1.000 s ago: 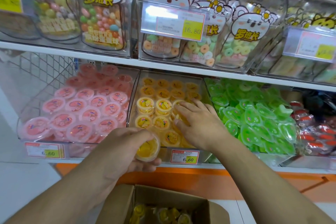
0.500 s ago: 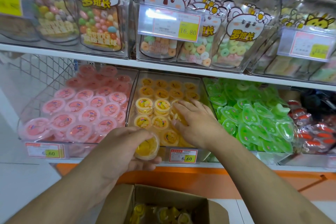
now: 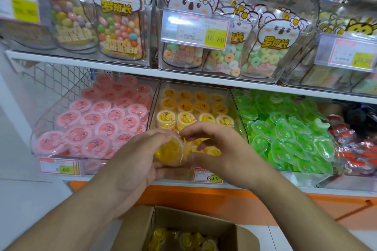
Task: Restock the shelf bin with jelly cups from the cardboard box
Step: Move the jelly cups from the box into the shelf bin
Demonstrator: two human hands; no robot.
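Observation:
My left hand (image 3: 134,159) holds a yellow jelly cup (image 3: 170,152) on its side, just in front of the clear middle shelf bin (image 3: 237,116). My right hand (image 3: 220,149) has its fingertips and thumb curled round the cup's right rim. Several yellow jelly cups (image 3: 184,118) stand in rows inside that bin. Below, an open cardboard box (image 3: 177,222) holds several more yellow cups (image 3: 183,240).
A bin of pink jelly cups (image 3: 95,120) stands left of the yellow bin, and green jellies (image 3: 285,132) lie to its right. Red packets (image 3: 359,149) sit at the far right. Candy bags (image 3: 120,24) fill the upper shelf. A wire cart (image 3: 49,79) is at the left.
My right hand has come back out of the yellow bin and now meets the cup in my left hand. The left hand has risen slightly with the cup.

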